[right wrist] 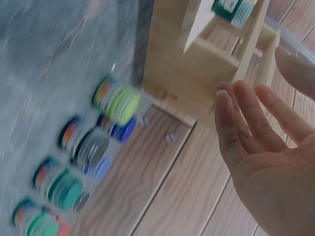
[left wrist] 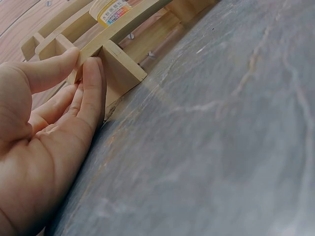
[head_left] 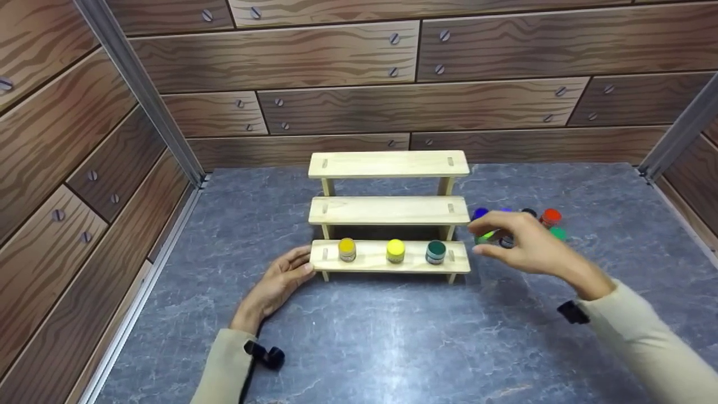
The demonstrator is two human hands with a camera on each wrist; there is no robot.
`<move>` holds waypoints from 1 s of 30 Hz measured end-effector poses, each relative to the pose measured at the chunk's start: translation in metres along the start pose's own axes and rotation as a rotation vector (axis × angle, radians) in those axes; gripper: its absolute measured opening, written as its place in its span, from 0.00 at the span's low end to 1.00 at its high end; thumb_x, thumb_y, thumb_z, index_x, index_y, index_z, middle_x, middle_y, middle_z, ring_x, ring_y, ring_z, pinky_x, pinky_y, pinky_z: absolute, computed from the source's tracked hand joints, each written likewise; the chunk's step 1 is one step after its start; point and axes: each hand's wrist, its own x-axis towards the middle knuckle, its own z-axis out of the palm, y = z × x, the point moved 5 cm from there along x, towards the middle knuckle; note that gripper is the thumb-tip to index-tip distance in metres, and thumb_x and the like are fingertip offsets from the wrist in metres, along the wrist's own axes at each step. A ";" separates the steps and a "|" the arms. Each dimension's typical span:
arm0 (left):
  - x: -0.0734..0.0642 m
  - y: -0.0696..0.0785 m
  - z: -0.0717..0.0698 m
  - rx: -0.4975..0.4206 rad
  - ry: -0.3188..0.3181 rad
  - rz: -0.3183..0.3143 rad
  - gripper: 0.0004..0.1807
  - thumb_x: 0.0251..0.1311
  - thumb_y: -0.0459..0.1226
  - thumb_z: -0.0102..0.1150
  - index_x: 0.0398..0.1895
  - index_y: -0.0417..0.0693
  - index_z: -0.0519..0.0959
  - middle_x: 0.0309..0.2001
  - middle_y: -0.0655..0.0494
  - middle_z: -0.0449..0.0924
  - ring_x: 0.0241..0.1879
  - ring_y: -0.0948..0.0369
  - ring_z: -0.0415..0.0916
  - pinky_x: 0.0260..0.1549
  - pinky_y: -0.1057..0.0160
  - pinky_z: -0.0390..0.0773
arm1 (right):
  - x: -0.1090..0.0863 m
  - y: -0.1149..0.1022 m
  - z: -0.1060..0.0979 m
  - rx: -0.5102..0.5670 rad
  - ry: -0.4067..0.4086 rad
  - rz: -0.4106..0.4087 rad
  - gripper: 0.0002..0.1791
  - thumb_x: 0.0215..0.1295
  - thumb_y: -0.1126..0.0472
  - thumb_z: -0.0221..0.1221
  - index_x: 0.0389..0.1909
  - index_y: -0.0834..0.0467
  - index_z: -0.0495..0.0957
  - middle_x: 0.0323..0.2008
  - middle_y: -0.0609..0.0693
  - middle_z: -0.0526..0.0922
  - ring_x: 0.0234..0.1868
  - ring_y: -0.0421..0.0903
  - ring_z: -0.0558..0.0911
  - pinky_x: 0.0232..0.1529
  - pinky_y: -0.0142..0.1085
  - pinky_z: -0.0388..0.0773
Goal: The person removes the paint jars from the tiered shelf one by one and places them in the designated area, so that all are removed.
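Observation:
A three-step wooden display rack (head_left: 387,209) stands on the grey surface. Its lowest step carries three small paint jars: an ochre one (head_left: 347,249), a yellow one (head_left: 395,251) and a dark green one (head_left: 436,252). My left hand (head_left: 277,283) pinches the left end of that step, thumb at the edge and fingers underneath, as the left wrist view shows. Off the rack's right end hovers my right hand (head_left: 530,244), fingers and thumb apart, holding nothing. It partly hides a light green jar (right wrist: 123,104) and others in the head view.
Several more jars sit grouped right of the rack, among them a blue one (head_left: 481,213), a red one (head_left: 551,217) and a green one (head_left: 558,233). Wood-patterned walls (head_left: 336,56) enclose the back and sides. The upper two steps carry no jars.

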 end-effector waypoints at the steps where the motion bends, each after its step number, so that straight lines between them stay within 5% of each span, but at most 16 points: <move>1: 0.000 0.000 0.000 -0.001 0.001 0.000 0.36 0.76 0.28 0.57 0.81 0.29 0.56 0.76 0.35 0.65 0.64 0.59 0.77 0.67 0.62 0.79 | 0.001 -0.001 0.004 0.005 -0.005 0.000 0.19 0.66 0.59 0.74 0.57 0.56 0.87 0.52 0.50 0.90 0.48 0.50 0.90 0.48 0.43 0.90; 13: -0.001 0.001 0.002 -0.002 -0.024 0.002 0.35 0.77 0.29 0.57 0.82 0.29 0.56 0.76 0.37 0.66 0.65 0.61 0.77 0.67 0.63 0.79 | 0.014 -0.006 0.046 0.112 -0.069 -0.005 0.26 0.66 0.58 0.74 0.63 0.60 0.83 0.55 0.55 0.89 0.50 0.51 0.90 0.56 0.47 0.89; 30: -0.001 0.001 0.001 -0.013 -0.003 0.004 0.35 0.76 0.27 0.56 0.81 0.27 0.56 0.72 0.42 0.71 0.63 0.61 0.78 0.66 0.63 0.80 | 0.025 -0.007 0.066 0.152 -0.026 0.018 0.24 0.70 0.56 0.72 0.61 0.62 0.84 0.52 0.53 0.89 0.48 0.50 0.88 0.53 0.50 0.88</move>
